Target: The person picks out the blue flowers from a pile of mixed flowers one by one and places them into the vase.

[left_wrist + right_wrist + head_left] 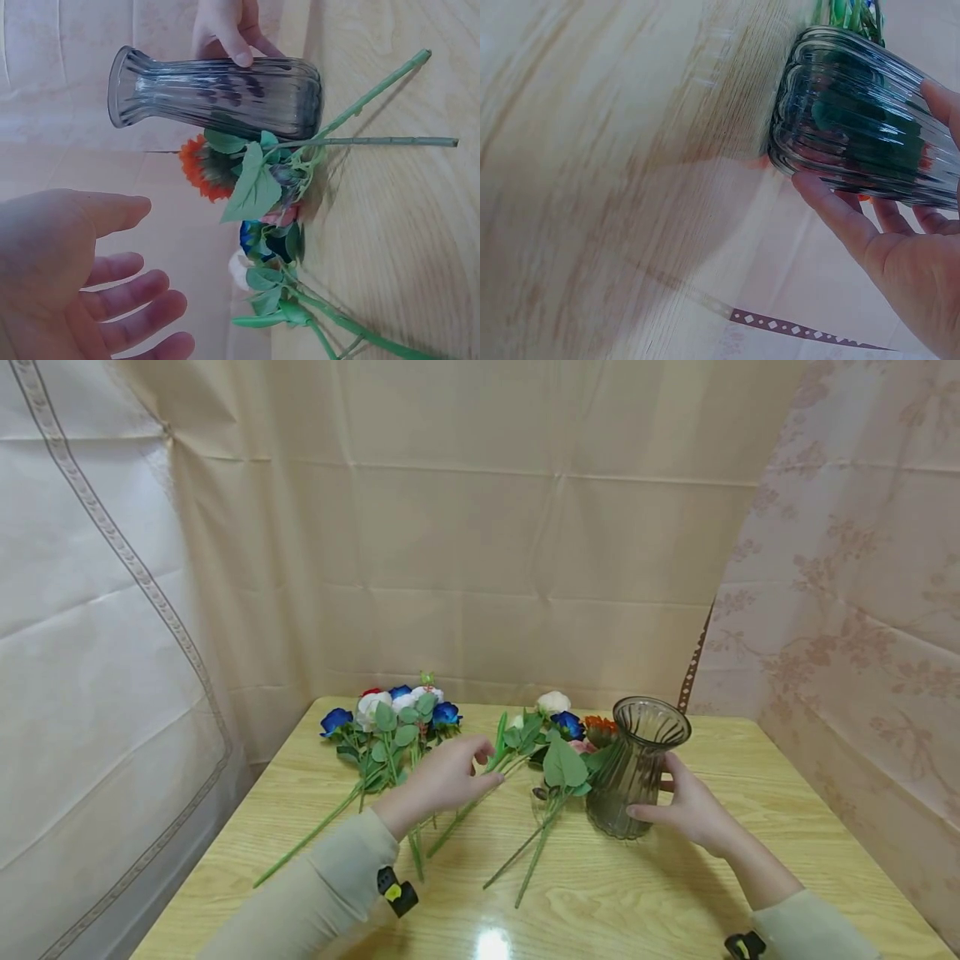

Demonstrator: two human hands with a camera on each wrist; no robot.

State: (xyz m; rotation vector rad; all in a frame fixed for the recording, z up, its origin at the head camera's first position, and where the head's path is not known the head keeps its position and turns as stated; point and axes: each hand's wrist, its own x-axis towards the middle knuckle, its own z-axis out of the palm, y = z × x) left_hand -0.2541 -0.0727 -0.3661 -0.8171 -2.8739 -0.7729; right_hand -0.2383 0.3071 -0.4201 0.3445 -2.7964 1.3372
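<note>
My right hand [693, 806] grips a smoky ribbed glass vase [633, 777] from its right side, thumb at the front and fingers behind. The vase's wide mouth faces up, and no stems show inside it. My left hand [446, 772] hovers near a green stem [465, 814], fingers loosely bent and apart from the thumb. Nothing lies in its palm in the left wrist view. Left of the vase are an orange flower [201, 169], a blue rose [567, 725], a white flower [553, 702] and a broad green leaf [564, 764].
A second bunch lies at the table's back left, with a white rose [372, 710], a blue rose [337, 721] and several leafy stems. The wooden table [600, 918] meets a beige curtain [480, 543] behind. A floral cloth [855, 610] hangs at the right.
</note>
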